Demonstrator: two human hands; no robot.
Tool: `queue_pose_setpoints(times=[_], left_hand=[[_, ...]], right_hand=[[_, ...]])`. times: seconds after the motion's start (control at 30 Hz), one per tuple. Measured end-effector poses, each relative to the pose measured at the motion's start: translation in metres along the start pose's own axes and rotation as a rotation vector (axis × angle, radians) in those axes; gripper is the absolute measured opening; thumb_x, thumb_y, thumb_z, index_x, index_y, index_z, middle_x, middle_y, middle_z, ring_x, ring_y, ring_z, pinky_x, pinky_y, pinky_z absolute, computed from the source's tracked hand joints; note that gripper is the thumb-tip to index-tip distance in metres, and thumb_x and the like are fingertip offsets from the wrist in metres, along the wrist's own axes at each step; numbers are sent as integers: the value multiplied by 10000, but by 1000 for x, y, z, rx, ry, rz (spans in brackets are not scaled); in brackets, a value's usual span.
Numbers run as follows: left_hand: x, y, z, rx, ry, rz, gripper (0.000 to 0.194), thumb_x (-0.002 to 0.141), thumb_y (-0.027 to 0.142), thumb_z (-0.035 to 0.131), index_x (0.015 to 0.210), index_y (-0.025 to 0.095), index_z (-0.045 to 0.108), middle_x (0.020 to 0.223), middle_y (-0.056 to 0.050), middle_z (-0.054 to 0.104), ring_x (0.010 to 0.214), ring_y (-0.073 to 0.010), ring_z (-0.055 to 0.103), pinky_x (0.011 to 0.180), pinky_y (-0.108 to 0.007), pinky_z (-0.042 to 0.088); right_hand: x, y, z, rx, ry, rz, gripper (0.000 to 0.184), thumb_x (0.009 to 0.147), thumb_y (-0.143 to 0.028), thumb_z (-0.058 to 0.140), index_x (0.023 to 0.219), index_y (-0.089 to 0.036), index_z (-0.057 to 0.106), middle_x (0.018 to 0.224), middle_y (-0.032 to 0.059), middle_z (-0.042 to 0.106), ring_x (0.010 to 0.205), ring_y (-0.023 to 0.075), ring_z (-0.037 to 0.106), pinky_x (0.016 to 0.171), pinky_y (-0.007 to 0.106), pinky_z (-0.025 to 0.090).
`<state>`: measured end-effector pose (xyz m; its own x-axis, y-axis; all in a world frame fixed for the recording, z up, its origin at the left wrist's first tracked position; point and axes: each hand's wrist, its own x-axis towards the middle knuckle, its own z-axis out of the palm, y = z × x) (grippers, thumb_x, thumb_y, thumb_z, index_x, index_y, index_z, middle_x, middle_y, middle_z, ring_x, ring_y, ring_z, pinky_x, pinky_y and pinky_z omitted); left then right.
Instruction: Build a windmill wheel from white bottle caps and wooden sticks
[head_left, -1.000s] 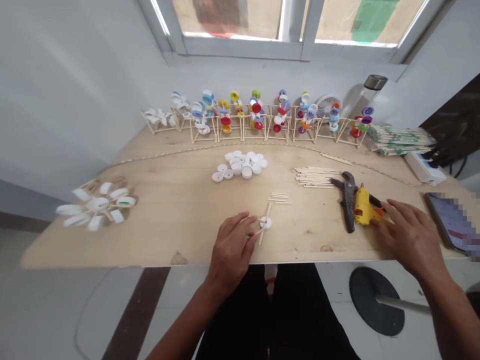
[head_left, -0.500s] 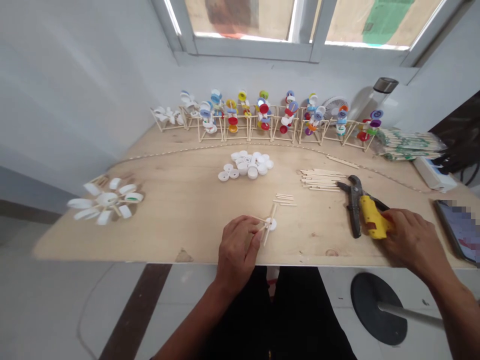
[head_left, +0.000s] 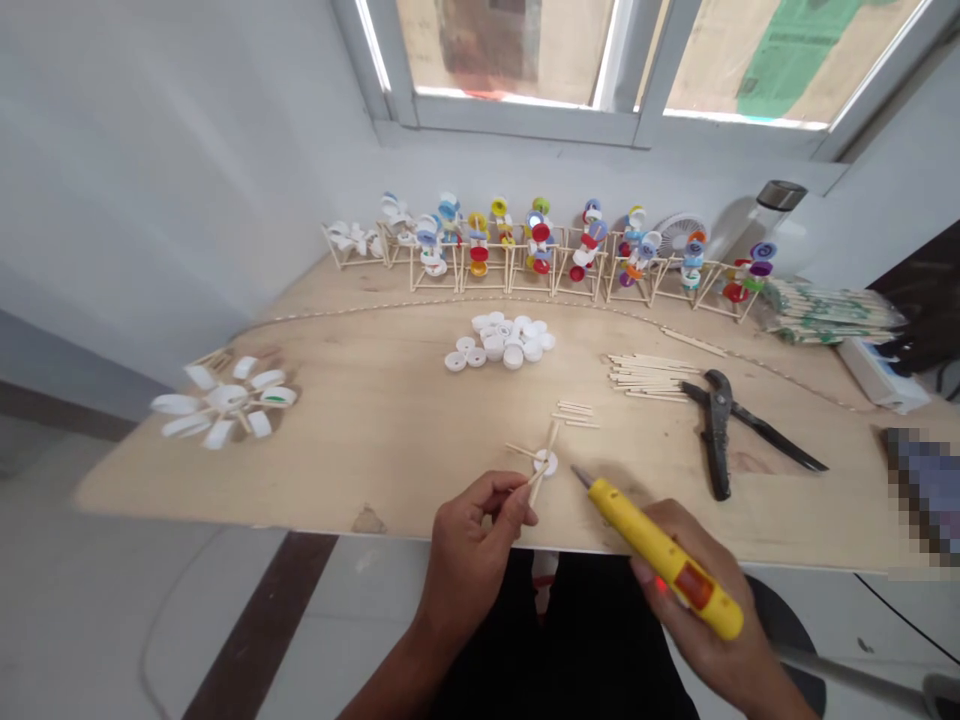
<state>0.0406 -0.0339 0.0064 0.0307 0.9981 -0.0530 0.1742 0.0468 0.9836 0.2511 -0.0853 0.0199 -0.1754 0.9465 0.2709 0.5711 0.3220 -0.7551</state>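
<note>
A white bottle cap [head_left: 551,464] lies near the table's front edge with thin wooden sticks across it. My left hand [head_left: 480,530] pinches one wooden stick [head_left: 535,477] whose far end reaches the cap. Other sticks stick out from the cap to the left, up and down. In my right hand [head_left: 697,590] is a yellow hot glue gun [head_left: 645,535], its metal nozzle pointing left and up, just right of the cap and apart from it. A red light glows on the gun's body.
Short sticks [head_left: 576,412], longer sticks [head_left: 645,375] and black pliers [head_left: 718,430] lie beyond the hands. White caps [head_left: 510,340] are heaped mid-table. A cap wheel [head_left: 225,400] lies at left. Colourful cap wheels on stick frames [head_left: 540,260] line the back, before a bottle [head_left: 776,215].
My right hand has lifted the glue gun from beside the pliers and brought it left, near the cap. My left hand has drawn slightly down, pinching a stick. The view has shifted a little.
</note>
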Motion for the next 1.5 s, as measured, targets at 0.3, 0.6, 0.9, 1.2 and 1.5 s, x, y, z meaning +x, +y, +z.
queue_pose_setpoints(times=[0.3, 0.6, 0.9, 1.2, 1.5], left_hand=[[0, 2, 1, -185, 1, -132, 164, 781, 315, 596, 790, 154, 629, 556, 4, 632, 479, -104, 520, 481, -212, 429], [1, 6, 1, -211, 18, -156, 166, 761, 318, 609, 771, 154, 625, 535, 9, 622, 460, -101, 512, 463, -210, 424], [3, 4, 0, -174, 2, -133, 192, 777, 342, 601, 779, 152, 626, 546, 5, 621, 467, -107, 519, 471, -215, 435], [3, 7, 0, -216, 12, -144, 160, 761, 316, 616, 760, 156, 625, 525, 19, 618, 452, -91, 510, 465, -196, 425], [3, 5, -1, -215, 4, -170, 167, 762, 327, 614, 753, 161, 622, 523, 19, 616, 448, -95, 506, 463, -202, 416]], right_hand=[[5, -4, 26, -135, 9, -121, 78, 827, -151, 505, 892, -194, 507, 772, 48, 578, 691, 188, 538, 615, 332, 423], [7, -2, 29, -194, 45, -114, 36, 841, -202, 511, 805, -201, 511, 684, 19, 551, 619, 174, 517, 567, 307, 391], [10, -4, 28, -217, 56, -110, 104, 856, -241, 502, 758, -213, 481, 641, 4, 523, 573, 153, 484, 528, 285, 367], [9, -4, 29, -235, 78, -99, 129, 861, -274, 502, 750, -209, 494, 643, 3, 531, 569, 157, 494, 524, 285, 368], [9, -3, 30, -234, 76, -109, 94, 847, -246, 529, 765, -212, 496, 652, 8, 538, 580, 163, 498, 530, 292, 365]])
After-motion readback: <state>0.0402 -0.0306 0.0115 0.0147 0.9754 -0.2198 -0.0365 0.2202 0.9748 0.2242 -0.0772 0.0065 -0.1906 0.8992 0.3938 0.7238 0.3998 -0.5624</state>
